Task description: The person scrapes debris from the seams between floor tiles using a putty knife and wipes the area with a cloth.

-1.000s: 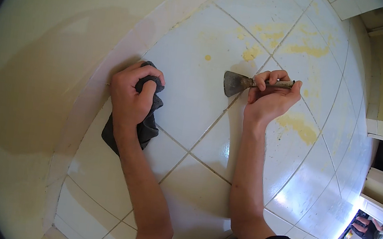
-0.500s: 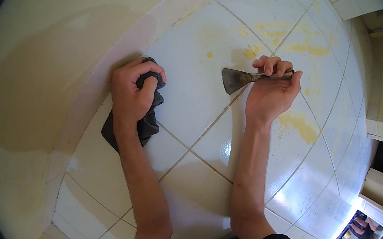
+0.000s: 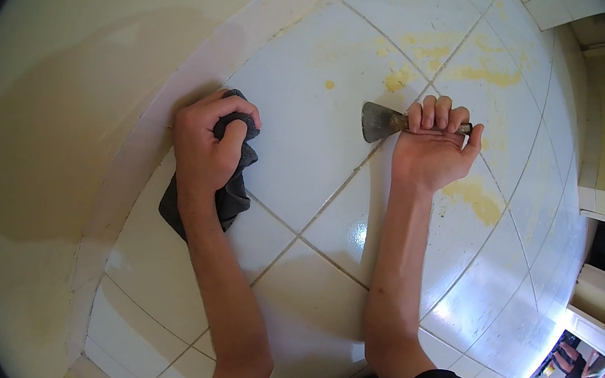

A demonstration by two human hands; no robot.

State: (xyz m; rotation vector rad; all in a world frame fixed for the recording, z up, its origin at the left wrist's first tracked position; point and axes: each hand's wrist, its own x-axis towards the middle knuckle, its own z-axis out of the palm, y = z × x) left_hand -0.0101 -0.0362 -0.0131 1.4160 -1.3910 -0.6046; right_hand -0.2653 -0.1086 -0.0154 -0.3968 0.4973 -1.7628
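A dark cloth (image 3: 232,199) is gripped in the curled left hand (image 3: 205,139) on the white tiles (image 3: 291,127), near the wall (image 3: 87,34); a scraper (image 3: 393,123) is held by its handle (image 3: 464,129) in the palm-up, closed right hand (image 3: 432,148), its blade (image 3: 378,123) pointed left; yellow stains (image 3: 488,77) are spread ahead and to the right.

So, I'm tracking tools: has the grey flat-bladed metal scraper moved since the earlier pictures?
Yes, the scraper shifted slightly right, away from the small round yellow spot.

Soft light | broad shadow, left wall (image 3: 84,124) | glare, lower-right tiles (image 3: 448,310) | fisheye-bent edges, black corners
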